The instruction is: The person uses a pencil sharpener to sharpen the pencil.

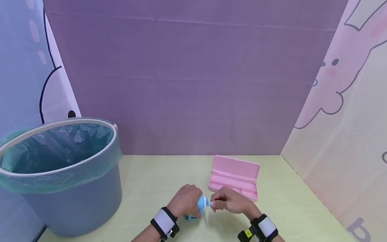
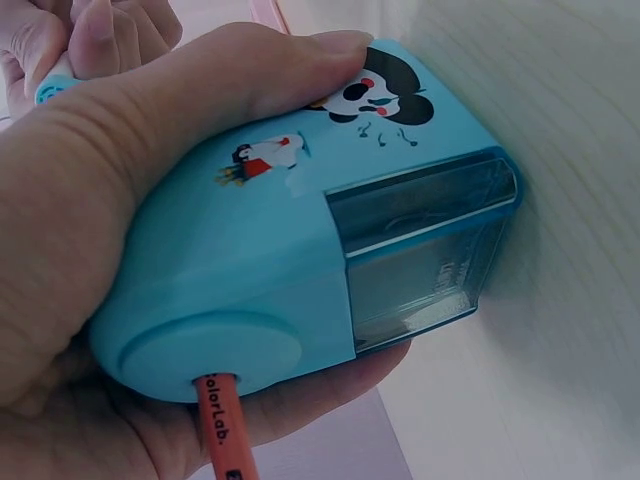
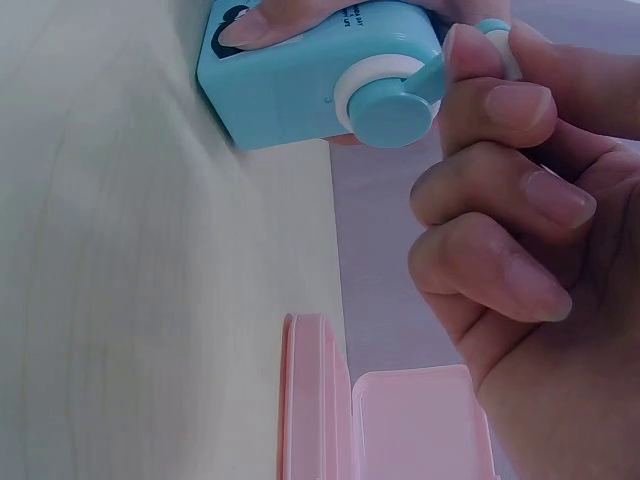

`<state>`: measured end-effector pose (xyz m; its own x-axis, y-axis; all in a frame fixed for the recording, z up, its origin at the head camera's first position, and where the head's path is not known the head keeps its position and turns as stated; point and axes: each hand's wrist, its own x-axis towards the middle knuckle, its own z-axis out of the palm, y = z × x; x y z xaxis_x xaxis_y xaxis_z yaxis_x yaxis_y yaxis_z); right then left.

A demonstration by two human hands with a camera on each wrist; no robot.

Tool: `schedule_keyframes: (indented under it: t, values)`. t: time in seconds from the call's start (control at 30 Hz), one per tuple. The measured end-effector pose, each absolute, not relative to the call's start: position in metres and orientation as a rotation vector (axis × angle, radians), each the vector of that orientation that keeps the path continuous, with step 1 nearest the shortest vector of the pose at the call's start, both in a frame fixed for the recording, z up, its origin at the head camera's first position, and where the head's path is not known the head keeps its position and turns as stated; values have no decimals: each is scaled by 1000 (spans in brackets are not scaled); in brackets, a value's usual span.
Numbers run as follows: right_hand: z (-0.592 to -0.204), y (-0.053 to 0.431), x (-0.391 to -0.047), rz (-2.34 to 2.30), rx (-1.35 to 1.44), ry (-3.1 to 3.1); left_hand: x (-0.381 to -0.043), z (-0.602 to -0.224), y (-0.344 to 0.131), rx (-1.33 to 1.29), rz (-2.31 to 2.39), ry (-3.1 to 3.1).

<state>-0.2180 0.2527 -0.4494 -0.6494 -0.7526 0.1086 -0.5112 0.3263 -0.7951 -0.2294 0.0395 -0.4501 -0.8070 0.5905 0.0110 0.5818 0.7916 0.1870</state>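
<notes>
A light blue crank pencil sharpener (image 2: 260,230) with cartoon stickers and a clear shavings drawer (image 2: 425,260) is gripped by my left hand (image 1: 187,200). The thumb lies over its printed side, with fingers round the opposite side. An orange-red pencil (image 2: 226,430) sticks out of the hole in its front. On the other end, my right hand (image 1: 231,200) pinches the knob of the crank handle (image 3: 425,85) between thumb and index finger. Its other fingers are curled. Behind the right hand lies an open pink pencil case (image 1: 234,176).
A large grey-blue bucket (image 1: 75,208) lined with a green plastic bag (image 1: 60,144) stands at the left. The pale yellow tabletop (image 1: 145,188) ends at a purple backdrop (image 1: 193,84). Printed cartoon panels (image 1: 341,151) flank both sides.
</notes>
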Motion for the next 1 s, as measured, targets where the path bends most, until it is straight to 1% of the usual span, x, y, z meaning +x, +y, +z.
schedule_keyframes:
  t: [0.43, 0.67, 1.0]
  values:
    - [-436, 244, -219, -1285, -1029, 2498, -229, -450, 38, 1008, 289, 2934]
    - [-448, 246, -230, -1273, -953, 2575, -228, -450, 38, 1038, 283, 2936]
    - [-458, 246, -244, -1254, -1013, 2648, -229, -450, 37, 1043, 253, 2940]
